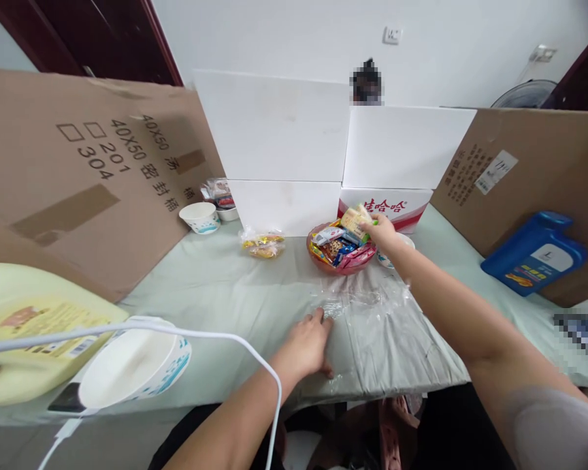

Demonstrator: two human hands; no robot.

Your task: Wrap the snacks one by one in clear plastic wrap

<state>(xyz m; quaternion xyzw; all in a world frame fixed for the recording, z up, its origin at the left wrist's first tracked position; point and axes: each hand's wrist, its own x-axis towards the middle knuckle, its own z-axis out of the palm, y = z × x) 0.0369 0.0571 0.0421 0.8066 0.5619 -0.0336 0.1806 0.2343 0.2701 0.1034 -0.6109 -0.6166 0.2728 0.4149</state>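
My right hand (383, 232) is closed on a pale yellow snack packet (355, 220) with a green edge, at the back right of a pinkish see-through bowl (325, 266). Several wrapped snacks (343, 251) in blue, pink, yellow and silver fill that bowl. Nearer to me, my left hand (308, 343) lies on the table with its fingers apart and holds nothing. Clear plastic film (372, 297) spreads over the cloth beside it. Left of the bowl sit yellow snacks in clear wrapping (263, 244). A white paper bowl (404, 243) is partly hidden behind my right hand.
White boxes (284, 130) and brown cardboard (93, 170) wall in the table (196, 274). A blue bottle (536, 253) leans at the right. At the left are a yellow jug (34, 326), paper bowls (137, 362) and a white cable (215, 334) crossing above my left arm.
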